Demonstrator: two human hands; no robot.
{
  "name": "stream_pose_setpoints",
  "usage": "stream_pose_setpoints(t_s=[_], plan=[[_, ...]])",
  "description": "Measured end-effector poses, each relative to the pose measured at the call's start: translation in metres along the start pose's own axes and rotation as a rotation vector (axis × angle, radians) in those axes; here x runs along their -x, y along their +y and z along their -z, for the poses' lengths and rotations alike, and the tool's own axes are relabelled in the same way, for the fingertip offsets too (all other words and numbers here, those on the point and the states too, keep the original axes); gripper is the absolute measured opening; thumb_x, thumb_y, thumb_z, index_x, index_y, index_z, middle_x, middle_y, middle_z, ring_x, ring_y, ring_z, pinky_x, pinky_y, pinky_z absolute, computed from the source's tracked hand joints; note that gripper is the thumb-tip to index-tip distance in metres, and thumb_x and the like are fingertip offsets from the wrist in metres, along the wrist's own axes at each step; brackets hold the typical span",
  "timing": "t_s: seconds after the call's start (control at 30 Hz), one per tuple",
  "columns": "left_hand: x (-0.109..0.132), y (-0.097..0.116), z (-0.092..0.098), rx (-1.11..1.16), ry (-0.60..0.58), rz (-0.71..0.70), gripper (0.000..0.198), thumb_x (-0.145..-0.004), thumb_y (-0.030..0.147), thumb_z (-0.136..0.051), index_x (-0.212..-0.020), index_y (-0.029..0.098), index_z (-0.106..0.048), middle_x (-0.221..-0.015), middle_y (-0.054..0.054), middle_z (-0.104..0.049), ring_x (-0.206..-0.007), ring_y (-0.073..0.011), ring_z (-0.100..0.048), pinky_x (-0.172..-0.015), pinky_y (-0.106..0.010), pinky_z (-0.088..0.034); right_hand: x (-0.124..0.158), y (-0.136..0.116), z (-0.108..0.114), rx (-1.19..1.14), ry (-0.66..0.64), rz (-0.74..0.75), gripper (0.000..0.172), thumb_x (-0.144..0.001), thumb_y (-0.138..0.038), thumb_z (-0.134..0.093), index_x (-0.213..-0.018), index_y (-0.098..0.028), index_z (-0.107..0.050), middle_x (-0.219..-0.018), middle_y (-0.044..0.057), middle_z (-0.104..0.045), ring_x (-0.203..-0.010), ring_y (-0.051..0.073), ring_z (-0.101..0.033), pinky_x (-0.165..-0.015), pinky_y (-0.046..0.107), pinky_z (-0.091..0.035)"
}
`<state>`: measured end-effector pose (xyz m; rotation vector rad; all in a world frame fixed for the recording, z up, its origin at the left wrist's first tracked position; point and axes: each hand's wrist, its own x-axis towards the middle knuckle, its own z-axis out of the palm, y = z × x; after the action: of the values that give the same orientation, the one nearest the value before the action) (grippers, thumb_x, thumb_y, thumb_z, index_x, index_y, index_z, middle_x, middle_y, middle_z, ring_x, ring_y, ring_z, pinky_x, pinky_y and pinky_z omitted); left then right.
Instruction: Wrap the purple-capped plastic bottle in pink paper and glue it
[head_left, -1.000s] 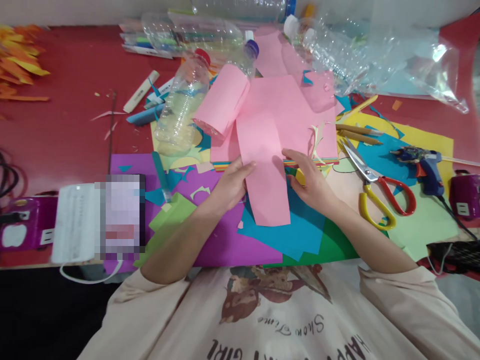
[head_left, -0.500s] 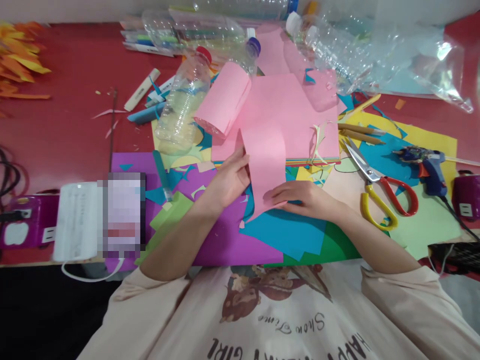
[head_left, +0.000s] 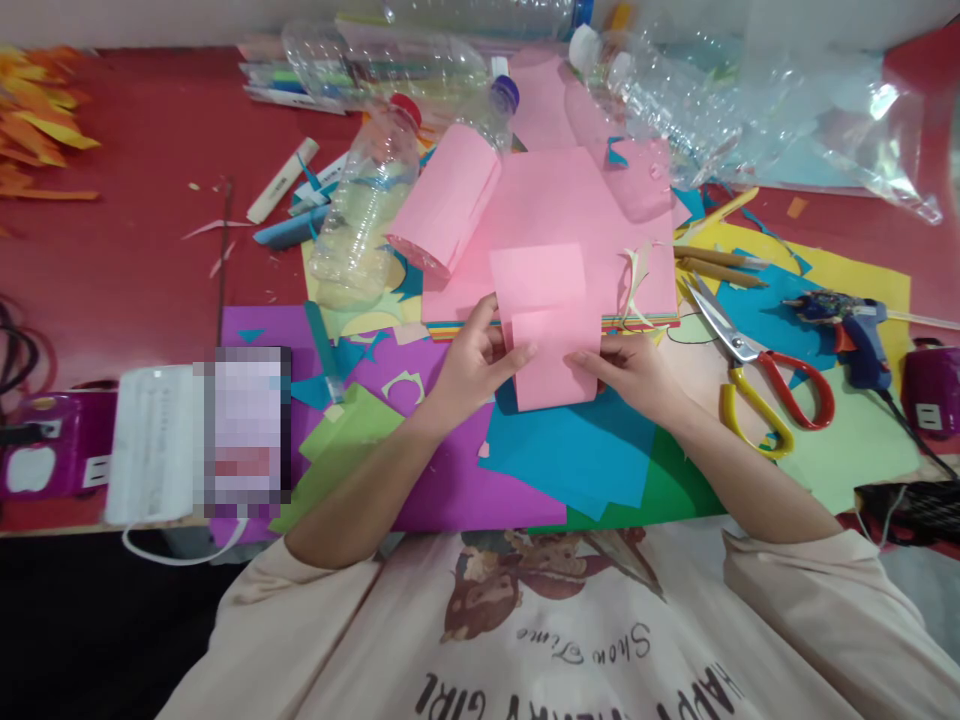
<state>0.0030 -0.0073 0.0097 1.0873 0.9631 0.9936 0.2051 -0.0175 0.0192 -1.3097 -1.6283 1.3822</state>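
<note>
A strip of pink paper (head_left: 551, 350) is folded over on itself in front of me, its near flap lying over the longer part behind. My left hand (head_left: 480, 355) pinches its left edge, thumb on the front and fingers behind. On the right edge my right hand (head_left: 634, 370) grips the same strip, with its fingers partly hidden behind the paper. Just beyond lies a stack of coloured sheets with a pink sheet (head_left: 600, 215) on top. A plastic bottle wrapped in pink paper (head_left: 448, 200) leans across that stack's left side. Blue paper (head_left: 577, 455) lies beneath the hands.
Scissors (head_left: 742, 350) with red and yellow handles lie open to the right, near a blue glue gun (head_left: 862, 335). Clear plastic bottles (head_left: 367, 200) stand and lie along the back. A phone (head_left: 247, 430) and a white power bank (head_left: 154, 440) are at left. Orange paper strips (head_left: 37, 120) lie far left.
The pink paper strip has been turned from a hanging curl into a flat fold facing me. My right hand has shifted up and right onto its edge; my left thumb now presses its front.
</note>
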Motion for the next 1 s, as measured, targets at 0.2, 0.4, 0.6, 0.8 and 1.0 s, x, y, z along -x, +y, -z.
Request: stream_pose_setpoints(t_s=[0.2,0.4,0.6,0.8,1.0], plan=[[0.004,0.005,-0.002,-0.043,-0.025,0.093,0.057,-0.070,0.036,-0.078,-0.117,0.021,-0.049,-0.071,0.001,-0.068,-0.057,-0.0119,-0.061,-0.053,-0.020,-0.044,-0.001,0.004,0.000,-0.154,0.207,-0.001,0.031,-0.073,-0.037,-0.073,-0.077,-0.021,-0.047,-0.067,-0.005,-0.047,-0.056,0.007,-0.045,-0.049,0.021,-0.035],[0.007,0.007,-0.005,0.010,-0.165,0.184,0.062,-0.066,0.028,-0.081,-0.119,0.022,-0.049,-0.071,0.002,-0.068,-0.063,-0.0147,-0.065,-0.058,-0.021,-0.049,-0.003,-0.003,0.000,-0.442,0.066,-0.024,0.046,-0.070,-0.028,-0.074,-0.106,-0.023,-0.045,-0.084,-0.001,-0.064,-0.066,0.009,-0.057,-0.055,0.021,-0.044],[0.008,0.006,-0.001,-0.045,-0.096,0.078,0.073,-0.071,0.026,-0.077,-0.134,0.025,-0.041,-0.079,0.001,-0.069,-0.072,-0.0130,-0.065,-0.067,-0.021,-0.049,-0.002,-0.005,-0.004,-0.444,0.064,-0.045,0.041,-0.068,-0.024,-0.075,-0.098,-0.021,-0.047,-0.066,-0.007,-0.062,-0.053,0.006,-0.054,-0.049,0.019,-0.040],[0.009,0.005,0.000,-0.179,-0.106,-0.012,0.049,-0.078,0.029,-0.070,-0.123,0.023,-0.052,-0.076,0.001,-0.068,-0.064,-0.0106,-0.060,-0.061,-0.020,-0.045,0.000,-0.006,-0.003,-0.348,0.079,-0.097,0.033,-0.070,-0.039,-0.075,-0.084,-0.018,-0.054,-0.056,-0.006,-0.056,-0.046,0.006,-0.048,-0.041,0.019,-0.033],[0.010,0.007,-0.002,-0.206,-0.050,-0.023,0.033,-0.078,0.031,-0.069,-0.108,0.021,-0.059,-0.070,0.002,-0.064,-0.054,-0.0080,-0.050,-0.055,-0.020,-0.040,0.001,-0.012,-0.001,-0.222,0.070,-0.074,0.032,-0.072,-0.045,-0.071,-0.072,-0.016,-0.058,-0.055,-0.004,-0.052,-0.046,0.006,-0.042,-0.039,0.020,-0.029]])
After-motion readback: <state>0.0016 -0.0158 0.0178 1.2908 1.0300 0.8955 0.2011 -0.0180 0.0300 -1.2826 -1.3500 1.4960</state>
